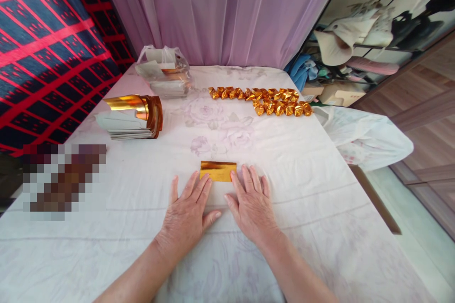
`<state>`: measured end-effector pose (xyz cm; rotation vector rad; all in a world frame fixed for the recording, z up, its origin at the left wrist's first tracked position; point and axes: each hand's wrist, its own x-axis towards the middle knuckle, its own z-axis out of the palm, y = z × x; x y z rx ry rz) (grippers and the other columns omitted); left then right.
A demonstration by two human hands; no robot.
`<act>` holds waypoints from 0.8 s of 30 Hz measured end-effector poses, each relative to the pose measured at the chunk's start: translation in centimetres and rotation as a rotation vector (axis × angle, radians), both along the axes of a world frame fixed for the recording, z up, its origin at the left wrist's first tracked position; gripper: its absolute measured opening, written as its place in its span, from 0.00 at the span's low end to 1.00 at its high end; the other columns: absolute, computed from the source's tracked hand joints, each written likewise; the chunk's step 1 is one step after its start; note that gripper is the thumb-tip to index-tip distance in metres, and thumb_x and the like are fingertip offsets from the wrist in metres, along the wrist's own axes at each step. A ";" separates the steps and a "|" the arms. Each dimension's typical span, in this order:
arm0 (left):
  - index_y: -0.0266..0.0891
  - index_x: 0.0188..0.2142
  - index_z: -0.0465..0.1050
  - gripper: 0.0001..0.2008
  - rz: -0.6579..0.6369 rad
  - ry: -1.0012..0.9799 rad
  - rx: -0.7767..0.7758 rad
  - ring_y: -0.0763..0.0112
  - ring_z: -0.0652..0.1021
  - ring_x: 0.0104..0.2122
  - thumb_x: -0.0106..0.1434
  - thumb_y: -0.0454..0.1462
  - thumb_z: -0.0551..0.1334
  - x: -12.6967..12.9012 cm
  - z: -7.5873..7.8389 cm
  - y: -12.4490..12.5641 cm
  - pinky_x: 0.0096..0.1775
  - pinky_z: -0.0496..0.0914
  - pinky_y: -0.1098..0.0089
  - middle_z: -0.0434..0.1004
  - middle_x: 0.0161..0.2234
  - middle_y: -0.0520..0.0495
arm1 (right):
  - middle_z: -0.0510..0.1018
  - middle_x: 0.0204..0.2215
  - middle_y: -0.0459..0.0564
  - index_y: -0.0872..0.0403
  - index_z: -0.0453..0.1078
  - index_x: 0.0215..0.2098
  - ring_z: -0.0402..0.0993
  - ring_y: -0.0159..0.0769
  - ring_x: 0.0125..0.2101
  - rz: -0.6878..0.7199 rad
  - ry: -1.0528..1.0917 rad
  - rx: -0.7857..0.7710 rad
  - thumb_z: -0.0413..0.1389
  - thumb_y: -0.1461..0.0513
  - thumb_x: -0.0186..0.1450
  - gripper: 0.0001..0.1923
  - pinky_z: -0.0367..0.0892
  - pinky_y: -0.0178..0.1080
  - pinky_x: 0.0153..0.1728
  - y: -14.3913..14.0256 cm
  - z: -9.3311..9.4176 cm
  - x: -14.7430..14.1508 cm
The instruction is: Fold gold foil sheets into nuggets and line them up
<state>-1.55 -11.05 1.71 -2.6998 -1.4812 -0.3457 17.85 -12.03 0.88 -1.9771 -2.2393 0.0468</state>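
A folded sheet of gold foil paper lies flat on the table in front of me, with a crease running along its upper part. My left hand rests palm down with fingers spread, its fingertips touching the sheet's lower left corner. On the other side my right hand also lies flat and spread, the index fingertip on the sheet's right edge. Farther off to the left stands a curled stack of gold-and-white foil paper. Several folded gold foil pieces sit in two rows at the back right.
A clear plastic bag of paper stands at the back left of the cloth-covered table. White plastic bag hangs by the right edge. Purple curtain closes off the back; a shelf with hats is at right. A blurred patch covers the left.
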 end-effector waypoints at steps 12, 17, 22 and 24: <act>0.39 0.53 0.73 0.19 0.131 -0.168 0.035 0.48 0.72 0.56 0.69 0.47 0.56 -2.1 1.2 3.1 0.62 0.47 0.39 0.78 0.52 0.41 | 0.61 0.64 0.64 0.55 0.60 0.65 0.54 0.57 0.65 0.043 0.097 0.145 0.51 0.56 0.69 0.28 0.51 0.64 0.59 0.1 -0.9 0.0; 0.40 0.51 0.72 0.20 0.204 -0.265 -0.050 0.48 0.72 0.55 0.63 0.46 0.64 -1.6 0.4 5.3 0.60 0.53 0.38 0.77 0.52 0.40 | 0.65 0.62 0.60 0.53 0.56 0.65 0.57 0.50 0.64 0.027 0.278 0.269 0.50 0.58 0.68 0.27 0.54 0.60 0.60 0.5 -1.7 0.7; 0.42 0.47 0.73 0.15 0.168 -0.352 -0.089 0.50 0.72 0.56 0.61 0.42 0.65 -1.8 -0.5 5.4 0.60 0.53 0.40 0.77 0.52 0.42 | 0.68 0.59 0.60 0.53 0.62 0.58 0.61 0.50 0.61 -0.050 0.439 0.314 0.53 0.57 0.65 0.23 0.60 0.57 0.58 2.2 -1.8 1.9; 0.43 0.45 0.73 0.13 0.150 -0.377 -0.104 0.51 0.72 0.56 0.61 0.41 0.65 -2.0 -0.6 5.4 0.60 0.53 0.40 0.77 0.52 0.43 | 0.69 0.59 0.59 0.52 0.65 0.54 0.62 0.50 0.61 -0.050 0.444 0.296 0.55 0.57 0.64 0.20 0.61 0.57 0.57 2.8 -1.7 2.2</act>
